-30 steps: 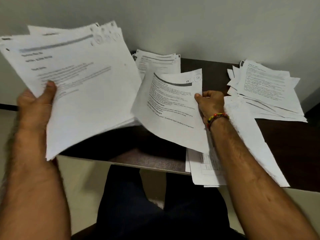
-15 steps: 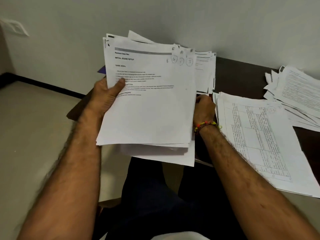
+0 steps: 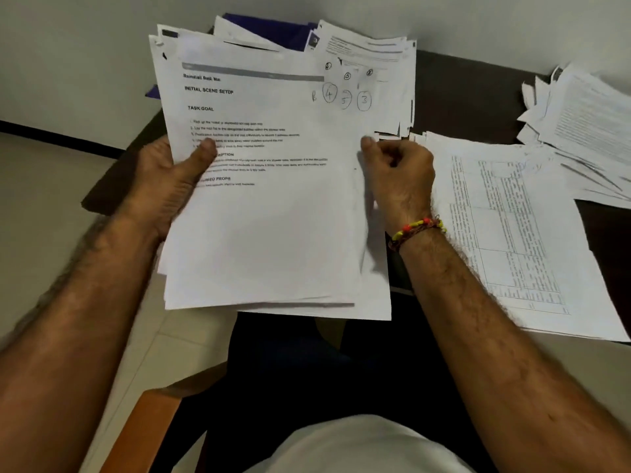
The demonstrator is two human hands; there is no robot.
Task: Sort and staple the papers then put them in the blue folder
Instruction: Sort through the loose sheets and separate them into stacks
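Observation:
A thick stack of printed papers (image 3: 273, 227) is held in front of me above the table's near edge. My left hand (image 3: 167, 186) grips its left side, thumb pressed on the top sheet. My right hand (image 3: 399, 172) pinches the stack's right edge with curled fingers. The top sheet bears circled handwritten numbers near its upper right. Behind the stack, a piece of the blue folder (image 3: 273, 30) shows on the table, mostly hidden by papers. No stapler is in view.
On the dark table (image 3: 478, 93) a pile with a table-printed top sheet (image 3: 519, 233) lies right of my right hand. A messier pile (image 3: 587, 131) sits at the far right. More sheets (image 3: 372, 49) lie behind the stack. A wooden chair edge (image 3: 143, 435) shows below.
One second ago my right hand held a separate sheet apart from the stack; it is now merged into the stack, which both hands have brought to the middle. The view has shifted left.

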